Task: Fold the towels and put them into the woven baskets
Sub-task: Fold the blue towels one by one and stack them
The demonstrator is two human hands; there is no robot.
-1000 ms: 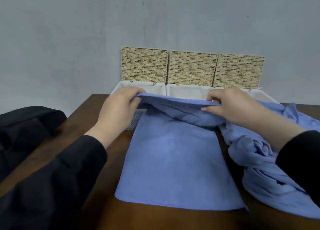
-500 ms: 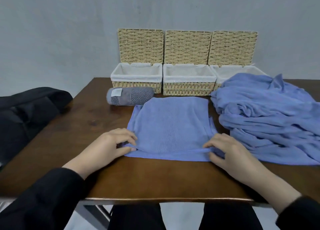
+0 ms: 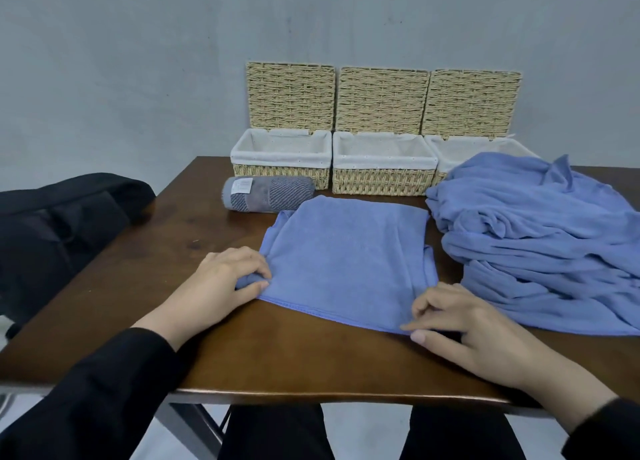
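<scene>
Near the front edge of the tabletop (image 3: 311, 362) lies a folded blue towel (image 3: 349, 258), doubled over. The left hand (image 3: 221, 286) pinches its near left corner between thumb and curled fingers; the right hand (image 3: 464, 328) pinches its near right corner. Along the back edge stand three woven baskets (image 3: 382, 180) with white liners and raised lids. A rolled grey towel (image 3: 268, 194) lies before the leftmost basket, and a heap of blue towels (image 3: 536, 237) covers the right side.
</scene>
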